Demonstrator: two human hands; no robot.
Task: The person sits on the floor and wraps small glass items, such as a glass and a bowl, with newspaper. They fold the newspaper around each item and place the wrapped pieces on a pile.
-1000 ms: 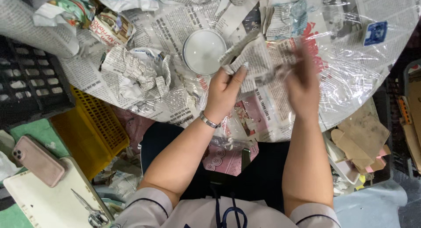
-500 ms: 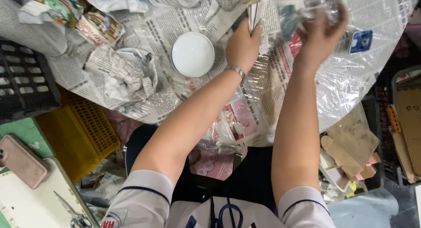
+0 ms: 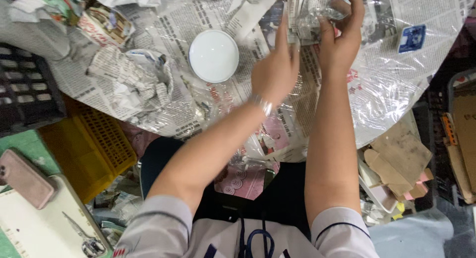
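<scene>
1. My left hand point(image 3: 275, 72) is up at the far side of the worktop point(image 3: 396, 99), fingers together and flat against the near edge of a folded newspaper sheet point(image 3: 300, 17); I can't tell if the grip is pinching it or only pressing.
2. My right hand point(image 3: 342, 37) is just beside it, grip closed on the same sheet from the right, thumb and fingers curled round something clear and glassy I can't make out.
3. The sheet's long axis runs away from me, standing between both hands, so neither is really nearer.
4. The white round lid point(image 3: 213, 55) sits left of my left hand, apart from it.
5. Crumpled newspaper point(image 3: 126, 72) lies further left.
</scene>
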